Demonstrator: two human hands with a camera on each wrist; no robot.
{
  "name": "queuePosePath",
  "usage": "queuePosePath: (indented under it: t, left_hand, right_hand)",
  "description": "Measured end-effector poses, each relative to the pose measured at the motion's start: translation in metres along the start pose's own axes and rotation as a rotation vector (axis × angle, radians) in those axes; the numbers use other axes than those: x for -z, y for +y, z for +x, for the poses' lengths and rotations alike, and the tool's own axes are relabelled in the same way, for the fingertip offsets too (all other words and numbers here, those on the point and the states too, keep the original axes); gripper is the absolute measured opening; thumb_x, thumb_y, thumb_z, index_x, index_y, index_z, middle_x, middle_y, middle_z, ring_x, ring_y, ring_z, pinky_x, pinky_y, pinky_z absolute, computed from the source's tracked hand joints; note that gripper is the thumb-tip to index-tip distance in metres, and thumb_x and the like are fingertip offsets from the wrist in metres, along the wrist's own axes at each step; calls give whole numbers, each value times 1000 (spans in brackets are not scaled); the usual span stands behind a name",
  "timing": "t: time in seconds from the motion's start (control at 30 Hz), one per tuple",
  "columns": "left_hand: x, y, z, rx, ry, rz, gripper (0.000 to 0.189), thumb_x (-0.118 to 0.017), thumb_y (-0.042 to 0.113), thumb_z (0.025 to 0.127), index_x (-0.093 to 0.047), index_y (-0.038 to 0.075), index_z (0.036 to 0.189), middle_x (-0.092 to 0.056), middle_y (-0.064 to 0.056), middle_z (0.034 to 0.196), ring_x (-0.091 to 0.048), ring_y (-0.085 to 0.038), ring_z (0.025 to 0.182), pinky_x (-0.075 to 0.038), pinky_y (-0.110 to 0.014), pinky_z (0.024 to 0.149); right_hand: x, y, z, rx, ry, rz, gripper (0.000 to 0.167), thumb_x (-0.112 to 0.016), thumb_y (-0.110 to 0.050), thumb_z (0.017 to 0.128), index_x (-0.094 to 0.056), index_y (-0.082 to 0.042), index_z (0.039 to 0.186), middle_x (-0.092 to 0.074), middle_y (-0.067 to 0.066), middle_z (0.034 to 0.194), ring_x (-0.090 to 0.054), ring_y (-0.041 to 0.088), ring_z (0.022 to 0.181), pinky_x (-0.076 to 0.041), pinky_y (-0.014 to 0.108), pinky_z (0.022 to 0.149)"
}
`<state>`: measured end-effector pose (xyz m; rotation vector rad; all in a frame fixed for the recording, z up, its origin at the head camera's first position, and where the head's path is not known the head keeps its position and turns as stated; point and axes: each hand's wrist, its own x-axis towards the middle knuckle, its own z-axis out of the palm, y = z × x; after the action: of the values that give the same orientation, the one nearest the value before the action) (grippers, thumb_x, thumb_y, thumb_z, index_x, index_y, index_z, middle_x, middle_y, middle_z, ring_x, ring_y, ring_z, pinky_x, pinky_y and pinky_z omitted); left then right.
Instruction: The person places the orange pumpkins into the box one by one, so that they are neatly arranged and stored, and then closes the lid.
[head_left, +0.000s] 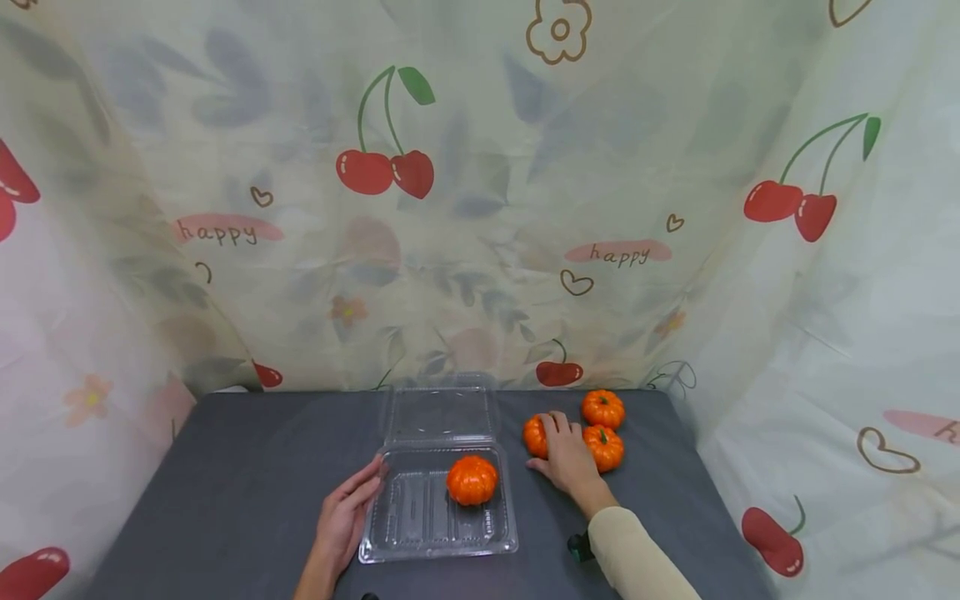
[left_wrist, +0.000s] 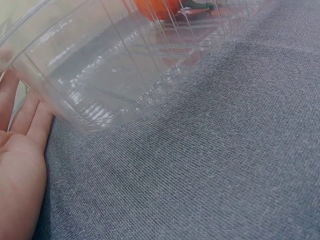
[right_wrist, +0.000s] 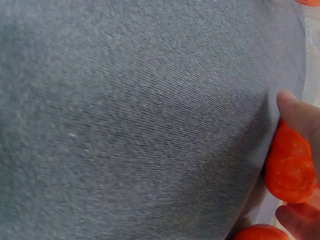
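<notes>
A clear plastic clamshell box (head_left: 367, 550) lies with its lid (head_left: 438, 414) folded back. One small orange pumpkin (head_left: 472, 481) sits inside, toward the right. My left hand (head_left: 347, 517) rests along the box's left wall, fingers fairly straight; the left wrist view shows them against the outer corner. Right of the box, my right hand (head_left: 566, 457) reaches over another orange pumpkin (head_left: 533, 437), partly covered by the fingers. In the right wrist view, the thumb (right_wrist: 296, 114) lies along one side of that pumpkin (right_wrist: 290, 167), with a fingertip at the opposite side.
Two more orange pumpkins, one behind (head_left: 603, 409) and one nearer (head_left: 604, 448), stand just right of my right hand. Dark grey cloth (head_left: 247, 492) covers the table. A printed curtain (head_left: 480, 250) hangs at the back and along both sides.
</notes>
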<state>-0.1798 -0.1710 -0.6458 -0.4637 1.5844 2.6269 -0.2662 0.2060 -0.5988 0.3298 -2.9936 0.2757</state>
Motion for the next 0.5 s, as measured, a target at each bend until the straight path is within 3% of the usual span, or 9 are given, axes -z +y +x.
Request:
queuePosePath:
  t: [0.27, 0.5]
  left_hand:
    - [0, 0, 1, -14, -6, 10, 60, -72, 11, 93, -50, -1, 146, -73, 16, 122, -68, 0, 115, -55, -19, 100]
    - [0, -1, 0, -2, -8, -4, 59, -72, 9, 92, -50, -1, 146, -74, 16, 121, -68, 0, 115, -55, -19, 100]
  right_hand:
    - [-5, -6, -6, -16, 40, 39, 75, -89, -33, 79, -49, -11, 139, -48, 18, 138, -54, 43, 109, -60, 51, 88]
    - [-5, -8, -12, -33, 9, 77, 73, -88, -33, 80, -50, -14, 139, -46, 17, 139, -53, 42, 110, -60, 51, 86]
